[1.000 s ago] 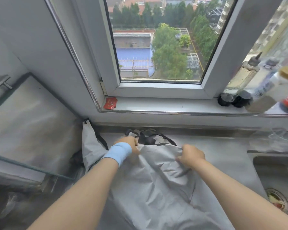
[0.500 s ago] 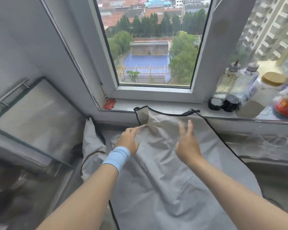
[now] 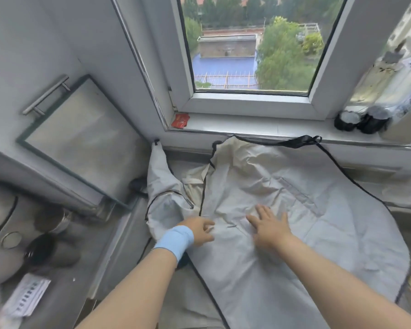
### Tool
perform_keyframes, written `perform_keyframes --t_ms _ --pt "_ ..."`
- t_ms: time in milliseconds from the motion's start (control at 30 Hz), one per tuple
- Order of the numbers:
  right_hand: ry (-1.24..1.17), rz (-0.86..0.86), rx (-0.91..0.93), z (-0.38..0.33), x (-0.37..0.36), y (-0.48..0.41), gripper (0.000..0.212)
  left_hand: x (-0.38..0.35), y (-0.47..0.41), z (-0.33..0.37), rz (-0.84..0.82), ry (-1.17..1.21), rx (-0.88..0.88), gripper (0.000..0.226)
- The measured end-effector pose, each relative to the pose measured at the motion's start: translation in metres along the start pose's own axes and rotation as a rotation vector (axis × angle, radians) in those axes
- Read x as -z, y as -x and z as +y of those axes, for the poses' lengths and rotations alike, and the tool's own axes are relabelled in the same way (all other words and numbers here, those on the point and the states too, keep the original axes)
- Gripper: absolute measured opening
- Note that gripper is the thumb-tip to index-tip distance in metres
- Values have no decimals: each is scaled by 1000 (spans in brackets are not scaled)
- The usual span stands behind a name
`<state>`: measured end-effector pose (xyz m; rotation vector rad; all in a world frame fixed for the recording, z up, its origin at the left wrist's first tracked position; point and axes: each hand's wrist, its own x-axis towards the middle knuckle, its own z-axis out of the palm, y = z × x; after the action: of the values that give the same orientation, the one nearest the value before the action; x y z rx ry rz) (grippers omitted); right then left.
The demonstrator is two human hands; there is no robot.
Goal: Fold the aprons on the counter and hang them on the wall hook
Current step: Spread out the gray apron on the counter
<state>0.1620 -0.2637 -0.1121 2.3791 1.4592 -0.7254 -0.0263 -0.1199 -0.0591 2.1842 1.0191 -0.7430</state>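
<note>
Head view, looking down at two aprons on the counter (image 3: 119,245) below one window (image 3: 247,55).

Flat apron (image 3: 294,210): grey with black edging, spread open across the counter. Its one black neck strap (image 3: 294,141) lies against the front edge of the sill (image 3: 247,124).

Bunched apron (image 3: 161,186): same cloth, crumpled just left of the flat one and touching it, its top in the wall corner.

Both hands are on the flat apron's near-left part.
- Right hand (image 3: 268,226): palm down, fingers straight and spread, pressing the cloth.
- Left hand (image 3: 197,231) (one blue wristband (image 3: 176,238) at the wrist): at the apron's left edge, fingers bent. Blur hides whether they pinch the cloth.

On the sill: one red packet (image 3: 180,119) at the left corner, and two dark-based bottles (image 3: 358,119) and one pale jar (image 3: 403,124) side by side at the right.
</note>
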Motion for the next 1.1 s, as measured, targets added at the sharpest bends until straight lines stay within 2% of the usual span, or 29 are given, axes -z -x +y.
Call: perform_keyframes --t_ms 33,100,133,167,233,300,333,500,600,667,733,800,867,933,1033,1100 --pt "14 62 -50 -6 5 0 58 4 0 -3 94 74 -7 42" --pt "-27 184 -163 -28 14 5 52 8 -3 -13 335 68 31 31" --pt "-105 211 -216 -39 16 9 55 6 -3 -19 421 22 62 31" --pt "-204 204 -266 -49 15 12 62 2 -3 -27 440 -9 86 36" --pt "-362 104 -348 -64 4 19 77 -12 -1 -41 258 -8 97 62" --pt "-391 -2 -356 -73 -10 20 83 -26 1 -56 41 -15 105 88" --pt "-384 -31 -331 -76 -15 18 84 -30 0 -65 -11 -65 127 93" --pt "-458 -44 -163 -104 -20 -7 88 -8 -13 -127 -50 -200 343 89" --pt "-542 -10 -32 -118 -12 -19 92 7 -16 -155 -47 -206 344 89" --pt "-649 76 39 -120 -6 -15 90 15 -12 -149 39 -174 304 82" --pt "-682 206 40 -115 -2 2 80 17 -3 -132 203 -175 231 58" --pt "-566 278 5 -102 -4 26 70 17 5 -110 342 -156 165 38" --pt "-395 255 -28 -81 -11 50 67 23 11 -90 440 -39 136 29" --pt "-293 180 -77 -59 -24 73 67 36 14 -77 566 174 140 26" --pt "-266 102 -143 -35 -41 97 64 57 17 -74 738 506 150 27" --pt "-241 99 -142 -29 -48 106 64 50 24 -74 752 542 171 44"
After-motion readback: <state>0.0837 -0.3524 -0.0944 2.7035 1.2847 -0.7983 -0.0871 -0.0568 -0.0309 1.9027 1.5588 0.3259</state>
